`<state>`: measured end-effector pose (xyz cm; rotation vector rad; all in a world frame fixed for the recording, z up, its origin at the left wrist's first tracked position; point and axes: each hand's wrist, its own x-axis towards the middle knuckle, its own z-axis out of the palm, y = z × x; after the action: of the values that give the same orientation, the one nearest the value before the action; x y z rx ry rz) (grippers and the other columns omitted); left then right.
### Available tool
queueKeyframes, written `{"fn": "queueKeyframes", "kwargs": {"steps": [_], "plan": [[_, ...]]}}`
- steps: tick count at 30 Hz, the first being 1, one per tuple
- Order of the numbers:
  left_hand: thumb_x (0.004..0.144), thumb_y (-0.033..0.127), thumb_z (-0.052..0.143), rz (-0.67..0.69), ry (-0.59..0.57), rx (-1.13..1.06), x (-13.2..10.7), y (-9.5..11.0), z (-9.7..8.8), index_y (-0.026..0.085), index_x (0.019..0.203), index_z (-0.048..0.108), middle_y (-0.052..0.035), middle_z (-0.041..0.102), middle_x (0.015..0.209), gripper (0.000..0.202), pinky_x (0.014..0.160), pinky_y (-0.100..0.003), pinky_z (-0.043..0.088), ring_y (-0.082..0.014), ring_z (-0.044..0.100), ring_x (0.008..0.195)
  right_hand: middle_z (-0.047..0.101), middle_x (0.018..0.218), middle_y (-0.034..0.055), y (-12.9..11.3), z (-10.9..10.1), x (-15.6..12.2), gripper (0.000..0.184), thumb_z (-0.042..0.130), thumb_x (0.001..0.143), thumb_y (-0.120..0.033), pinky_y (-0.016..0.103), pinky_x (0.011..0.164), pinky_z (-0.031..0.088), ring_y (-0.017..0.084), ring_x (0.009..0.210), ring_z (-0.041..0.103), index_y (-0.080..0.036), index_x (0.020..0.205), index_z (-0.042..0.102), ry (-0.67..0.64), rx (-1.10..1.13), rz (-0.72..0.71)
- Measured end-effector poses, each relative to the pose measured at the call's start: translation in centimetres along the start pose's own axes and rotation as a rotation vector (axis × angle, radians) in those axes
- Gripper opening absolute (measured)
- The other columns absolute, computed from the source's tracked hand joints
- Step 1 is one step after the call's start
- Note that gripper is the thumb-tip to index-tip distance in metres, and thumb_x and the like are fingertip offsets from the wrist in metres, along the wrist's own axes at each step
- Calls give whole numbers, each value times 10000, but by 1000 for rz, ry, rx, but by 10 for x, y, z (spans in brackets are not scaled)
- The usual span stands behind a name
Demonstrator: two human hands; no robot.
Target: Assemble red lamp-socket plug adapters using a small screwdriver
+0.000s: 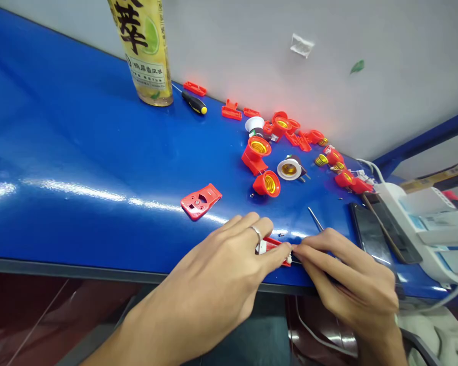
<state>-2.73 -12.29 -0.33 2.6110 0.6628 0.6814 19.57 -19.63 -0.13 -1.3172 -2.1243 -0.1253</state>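
Observation:
My left hand [229, 264], with a ring on one finger, presses down on a small red plastic part [275, 245] at the near edge of the blue table [80, 168]; its fingers are pinched together over it. My right hand [343, 274] meets it from the right, fingertips pinched on a thin tool or small piece at the part's end; what it holds is mostly hidden. A thin metal rod [315, 218] lies just behind my right fingers. A loose red cover plate [200, 201] lies to the left of my hands.
Several red lamp sockets [267, 184] and a white socket [289, 169] lie scattered behind. A tall yellow drink bottle [145, 51] and a black-and-yellow screwdriver [194, 103] stand at the back. A dark phone [370, 235] and a white power strip [431, 223] sit at the right.

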Motion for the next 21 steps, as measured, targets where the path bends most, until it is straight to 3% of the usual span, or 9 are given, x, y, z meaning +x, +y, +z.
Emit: {"fn": "queueKeyframes", "kwargs": {"steps": [4,9,13,17,21], "plan": [[902,-12,486,2,-87,15,0,0,-1,236,1330,578,-57,618,1195,504,973,-432,535,-239,590,1076,707,913,36,1,-1,-1,389,646,833,38,323,718,565,168,794,655,-236,1101,711,-25,30,27],[876,-21,508,4,-74,9,-1,0,0,244,1353,567,-56,609,1255,549,1032,-440,517,-243,576,1151,689,904,38,3,-2,2,334,656,834,34,284,720,559,142,794,644,-188,1077,708,-39,23,-4],[869,-15,495,20,-61,-2,-1,1,-1,250,1313,602,-48,619,1210,528,1060,-458,502,-240,588,1118,701,917,38,4,-3,2,337,639,838,45,295,780,572,146,804,666,-192,1065,714,-52,-14,-35],[868,-20,449,57,-59,46,-2,0,1,225,1351,588,-84,577,1313,559,1063,-487,493,-285,547,1208,717,962,41,4,-2,-2,404,642,835,48,329,810,586,175,846,679,-221,1128,716,-11,-118,-98],[877,-20,421,61,-57,61,-1,-3,4,249,1356,586,-88,584,1272,574,1016,-486,517,-285,560,1177,720,962,40,3,-2,-2,440,659,813,63,337,787,590,173,826,677,-215,1150,717,-3,-50,-80]]}}
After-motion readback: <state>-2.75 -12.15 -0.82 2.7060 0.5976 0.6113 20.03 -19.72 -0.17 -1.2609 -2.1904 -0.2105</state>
